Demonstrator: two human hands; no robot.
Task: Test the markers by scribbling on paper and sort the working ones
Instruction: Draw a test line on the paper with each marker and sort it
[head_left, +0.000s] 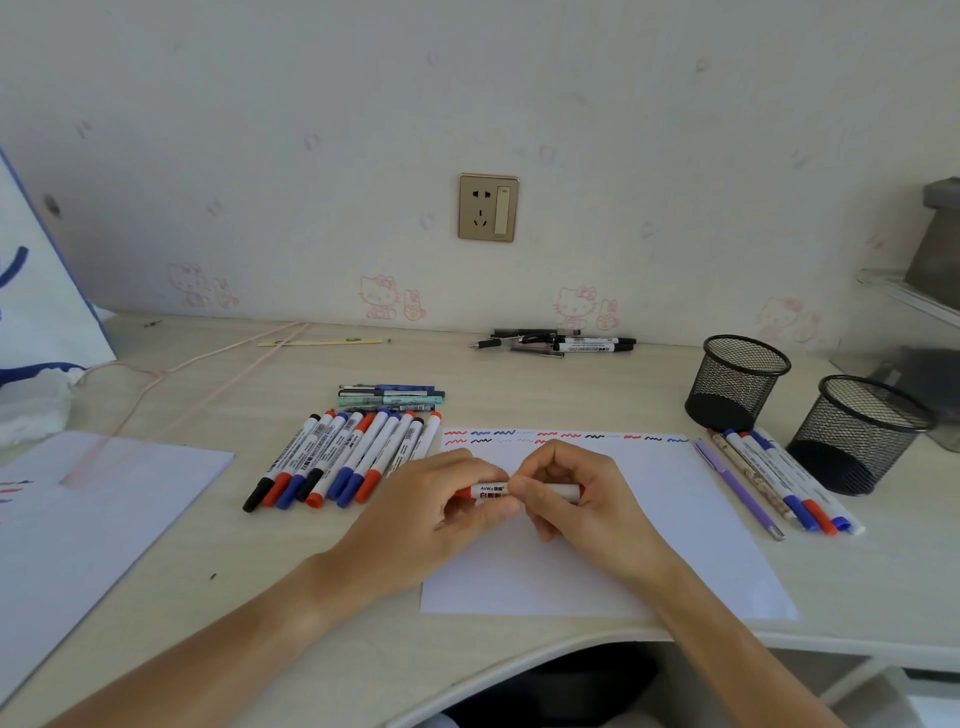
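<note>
Fingers of your left hand (441, 499) and right hand (576, 499) grasp red marker (491, 491) over paper (675, 519); marker lies level, long axis left-right.

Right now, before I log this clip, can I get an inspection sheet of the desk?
Surface: pale desk, curved front edge.
Job's things: paper with two rows of scribbles; red marker held level over it; marker row left, smaller marker group right; two empty mesh cups.
Clutter: pens at the wall; second sheet far left.
Grippers: left hand and right hand both grip the marker.
Cables: pink cord.
Surroundings: wall socket.
</note>
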